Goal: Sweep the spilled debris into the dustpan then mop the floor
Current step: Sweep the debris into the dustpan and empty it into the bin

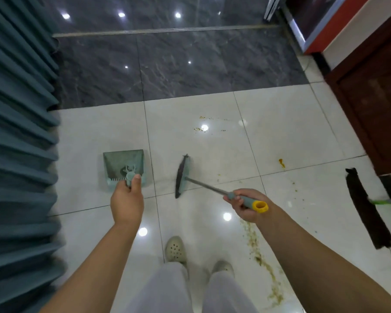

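My left hand point(127, 199) grips the handle of a teal dustpan point(122, 162), whose open mouth faces away from me over the white tiles. My right hand point(244, 205) holds the grey and yellow grip of a short broom point(182, 176); its dark bristle head is turned on edge just right of the dustpan. Yellowish crumbs point(201, 128) lie scattered ahead of the broom. A long smeared trail of debris point(261, 260) runs down the floor below my right hand. A small orange blob point(281, 163) sits further right.
A flat mop point(366, 211) with a dark pad and green pole lies on the floor at the right, beside a brown wooden cabinet point(375, 105). Teal curtains point(18, 154) hang along the left. My two feet point(175, 249) stand on the white tiles; dark grey tiles point(178, 71) begin ahead.
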A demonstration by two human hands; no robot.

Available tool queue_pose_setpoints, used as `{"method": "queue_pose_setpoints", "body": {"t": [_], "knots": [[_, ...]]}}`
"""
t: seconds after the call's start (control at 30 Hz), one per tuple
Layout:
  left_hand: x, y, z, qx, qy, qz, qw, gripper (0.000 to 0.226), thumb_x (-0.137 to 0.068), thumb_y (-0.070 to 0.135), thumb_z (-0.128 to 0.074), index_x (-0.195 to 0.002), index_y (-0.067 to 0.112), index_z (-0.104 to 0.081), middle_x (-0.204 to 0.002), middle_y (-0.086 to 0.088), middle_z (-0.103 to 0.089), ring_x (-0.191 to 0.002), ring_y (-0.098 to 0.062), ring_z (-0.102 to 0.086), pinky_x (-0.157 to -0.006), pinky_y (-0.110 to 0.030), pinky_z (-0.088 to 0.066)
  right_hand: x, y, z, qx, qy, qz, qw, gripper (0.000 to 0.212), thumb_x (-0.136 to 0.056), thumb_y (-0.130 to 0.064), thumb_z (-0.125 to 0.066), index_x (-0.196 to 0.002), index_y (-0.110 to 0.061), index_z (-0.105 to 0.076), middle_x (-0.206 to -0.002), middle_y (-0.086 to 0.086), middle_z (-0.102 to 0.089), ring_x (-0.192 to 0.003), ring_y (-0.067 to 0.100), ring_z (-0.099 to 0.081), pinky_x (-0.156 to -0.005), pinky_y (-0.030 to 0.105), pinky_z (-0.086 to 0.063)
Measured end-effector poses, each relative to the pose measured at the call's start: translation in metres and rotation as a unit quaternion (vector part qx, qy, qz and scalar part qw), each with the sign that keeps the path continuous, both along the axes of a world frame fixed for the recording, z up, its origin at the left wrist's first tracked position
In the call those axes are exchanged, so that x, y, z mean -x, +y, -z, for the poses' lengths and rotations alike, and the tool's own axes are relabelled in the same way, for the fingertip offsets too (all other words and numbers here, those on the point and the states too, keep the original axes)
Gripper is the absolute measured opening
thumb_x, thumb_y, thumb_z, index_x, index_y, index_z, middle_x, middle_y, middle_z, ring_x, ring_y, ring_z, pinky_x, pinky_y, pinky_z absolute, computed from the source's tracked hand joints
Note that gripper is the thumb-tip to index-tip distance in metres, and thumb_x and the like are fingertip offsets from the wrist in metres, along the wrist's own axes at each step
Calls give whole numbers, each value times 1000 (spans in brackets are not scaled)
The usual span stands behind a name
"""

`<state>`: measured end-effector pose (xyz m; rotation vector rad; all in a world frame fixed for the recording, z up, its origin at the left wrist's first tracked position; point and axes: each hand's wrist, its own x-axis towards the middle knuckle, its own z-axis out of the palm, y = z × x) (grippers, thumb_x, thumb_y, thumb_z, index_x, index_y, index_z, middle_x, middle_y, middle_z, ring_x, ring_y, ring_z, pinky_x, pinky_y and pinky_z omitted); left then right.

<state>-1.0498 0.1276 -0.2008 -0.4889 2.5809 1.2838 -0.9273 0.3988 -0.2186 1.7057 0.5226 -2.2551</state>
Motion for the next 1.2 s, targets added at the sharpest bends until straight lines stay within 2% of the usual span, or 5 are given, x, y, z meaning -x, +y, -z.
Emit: {"method": "queue_pose_setpoints", "body": {"t": [0.2, 0.3, 0.57, 0.7, 1.2], "knots": [[-1, 50, 3, -17, -1, 43, 999, 39, -96, 42, -45, -82, 6, -51, -79, -12, -60, -74, -27, -56, -64, -30, -41, -50, 59, 2, 19, -1, 103, 995, 20, -97, -10, -43, -105, 8, -46, -91, 18, -51, -29, 13, -48, -29, 14, -41], [-4, 79, 3, -22, -9, 69, 997, 40, -97, 43, -44, -84, 6, -51, -80, -13, -61, -75, -28, -56, -64, -30, -42, -76, 81, -1, 51, -7, 117, 992, 26, -96, -17, -44, -100, 8, -51, -69, 12, -54, -29, 12, -50, -28, 14, -41], [1, 165, -2, -33, -10, 120, 992, 41, -97, 42, -44, -83, 5, -51, -81, -16, -62, -78, -32, -59, -62, -31, -42, -113, 141, -21, 39, -31, 164, 985, 26, -95, -14, -42, -93, 10, -52, -79, 8, -44, -26, 11, -47, -27, 14, -40], [9, 211, -1, -39, -22, 122, 991, 41, -96, 43, -44, -85, 4, -53, -85, -19, -63, -80, -34, -60, -71, -39, -51, -95, 170, -35, 41, -21, 167, 985, 21, -94, -8, -43, -100, 11, -50, -81, 16, -51, -27, 11, -46, -26, 14, -40], [43, 308, 11, -46, -20, 163, 985, 38, -91, 52, -48, -70, 21, -47, -64, -2, -55, -59, -21, -54, -58, -34, -47, 24, 222, 2, 9, -2, 291, 957, 12, -94, -3, -50, -104, 4, -49, -90, 27, -52, -24, 13, -43, -29, 14, -40]]}}
